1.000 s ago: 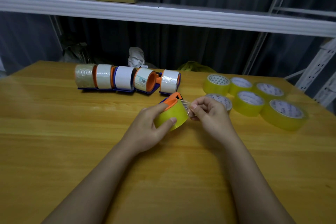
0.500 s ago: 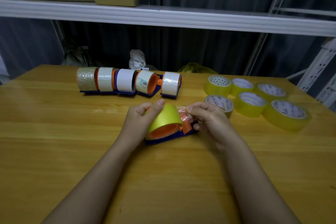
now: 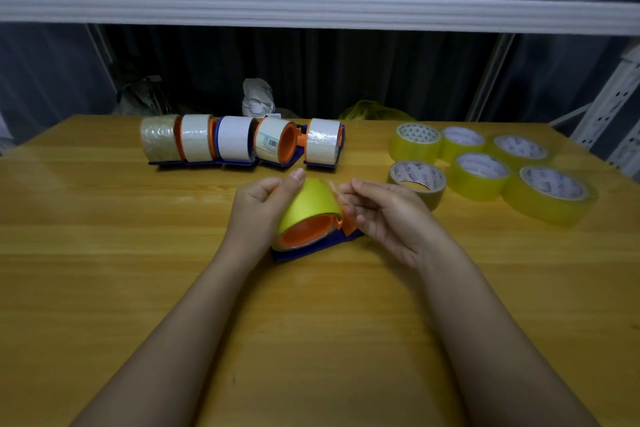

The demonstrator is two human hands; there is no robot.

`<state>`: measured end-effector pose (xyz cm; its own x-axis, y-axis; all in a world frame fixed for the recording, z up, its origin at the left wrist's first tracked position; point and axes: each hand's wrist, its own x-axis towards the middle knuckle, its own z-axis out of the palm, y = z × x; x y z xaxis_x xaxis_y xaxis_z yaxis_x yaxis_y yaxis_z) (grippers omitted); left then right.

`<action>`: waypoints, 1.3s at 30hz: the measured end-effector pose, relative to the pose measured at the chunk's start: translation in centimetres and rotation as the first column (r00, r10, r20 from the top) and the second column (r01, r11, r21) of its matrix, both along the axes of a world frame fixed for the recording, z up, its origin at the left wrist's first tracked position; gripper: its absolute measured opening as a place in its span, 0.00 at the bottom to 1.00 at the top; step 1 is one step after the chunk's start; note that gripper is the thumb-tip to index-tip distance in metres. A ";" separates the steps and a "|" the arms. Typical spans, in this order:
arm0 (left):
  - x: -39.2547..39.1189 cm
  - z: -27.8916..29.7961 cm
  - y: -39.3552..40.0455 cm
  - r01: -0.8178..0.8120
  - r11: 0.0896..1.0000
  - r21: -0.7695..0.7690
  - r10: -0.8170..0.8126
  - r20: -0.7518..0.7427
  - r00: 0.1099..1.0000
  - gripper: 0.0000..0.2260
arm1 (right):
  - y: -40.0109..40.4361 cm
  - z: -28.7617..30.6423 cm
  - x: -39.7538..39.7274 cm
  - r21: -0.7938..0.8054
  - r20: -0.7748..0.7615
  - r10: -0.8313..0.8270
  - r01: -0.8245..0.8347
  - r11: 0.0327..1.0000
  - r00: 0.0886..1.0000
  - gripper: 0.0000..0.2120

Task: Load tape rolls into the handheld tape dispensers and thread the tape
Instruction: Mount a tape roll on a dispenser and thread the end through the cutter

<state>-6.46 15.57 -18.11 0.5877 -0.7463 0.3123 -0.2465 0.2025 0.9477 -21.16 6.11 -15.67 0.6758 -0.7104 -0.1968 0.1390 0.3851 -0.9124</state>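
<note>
The wooden table point(image 3: 104, 253) carries everything. Along its far side stands a row of 5 loaded dispensers point(image 3: 239, 142), touching side by side; at the far right lie 6 loose tape rolls point(image 3: 485, 163), 5 yellow and 1 brownish. At centre, the blue and orange dispenser point(image 3: 311, 239) rests on the table with a yellow tape roll point(image 3: 308, 201) seated on its orange hub. The left hand point(image 3: 256, 211) grips the roll from the left, thumb over its top. The right hand point(image 3: 391, 215) is just right of the roll, fingers curled, pinching the clear tape end point(image 3: 337, 192) at the dispenser's front. Compared with 0.5 s ago, the roll's open orange hub faces the camera more squarely and the right hand's fingers have loosened slightly.
</note>
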 end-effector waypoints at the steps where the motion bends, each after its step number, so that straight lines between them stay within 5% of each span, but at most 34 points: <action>1: 0.0 0.0 0.0 -0.005 1.000 0.003 0.005 -0.004 1.000 0.36 | -0.1 0.0 0.0 0.009 0.005 0.000 0.000 1.000 1.000 0.08; 27: -0.4 0.2 0.5 0.006 0.999 0.032 -0.008 0.082 0.997 0.27 | 0.0 0.4 -0.5 0.021 -0.055 0.098 -0.097 0.995 0.994 0.21; 33: -0.4 0.2 0.4 -0.003 1.000 0.026 0.000 0.114 0.993 0.28 | -0.1 0.6 -0.9 0.066 0.108 -0.007 -0.001 0.998 0.994 0.11; 39: -0.3 0.1 0.5 0.000 0.999 0.037 -0.005 0.128 0.992 0.26 | 0.3 0.8 -0.9 -0.255 -0.054 -0.080 0.064 0.965 0.995 0.13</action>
<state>-6.76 16.02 -17.98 0.5426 -0.7603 0.3571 -0.3657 0.1690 0.9153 -22.03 6.43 -14.85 0.6130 -0.7888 -0.0448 0.0971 0.1315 -0.9865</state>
